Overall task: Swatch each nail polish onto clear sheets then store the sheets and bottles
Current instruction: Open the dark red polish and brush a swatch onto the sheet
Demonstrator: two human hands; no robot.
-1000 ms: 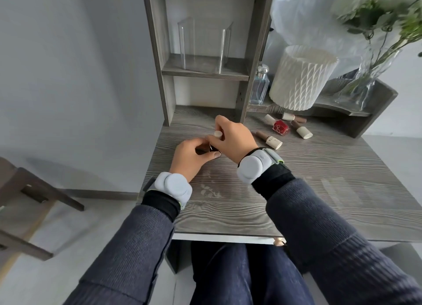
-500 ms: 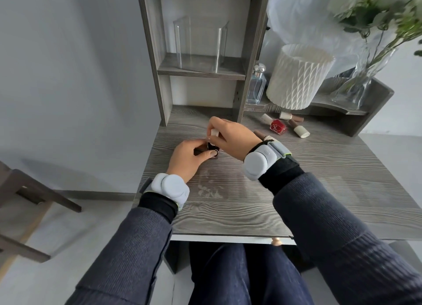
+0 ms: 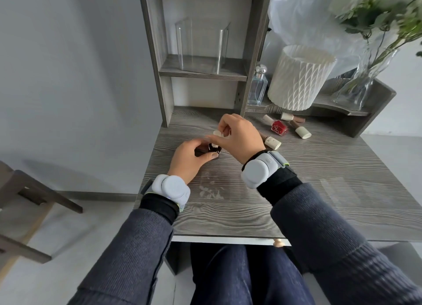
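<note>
Head view: left hand [image 3: 189,159] grips dark polish bottle [image 3: 214,148] standing on bench [image 3: 319,190]; right hand [image 3: 239,135] pinches its white cap [image 3: 217,134]. Risks: bottle tips under twisting, polish spills; wet brush drips off clear sheet [image 3: 211,186].

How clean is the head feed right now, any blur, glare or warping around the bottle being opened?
Head view: the small dark nail polish bottle and both hands, left hand and right hand, look sharp under soft, even light; the green plant at top right is smeared; the grey wooden shelf uprights lean from wide-angle distortion.
</note>
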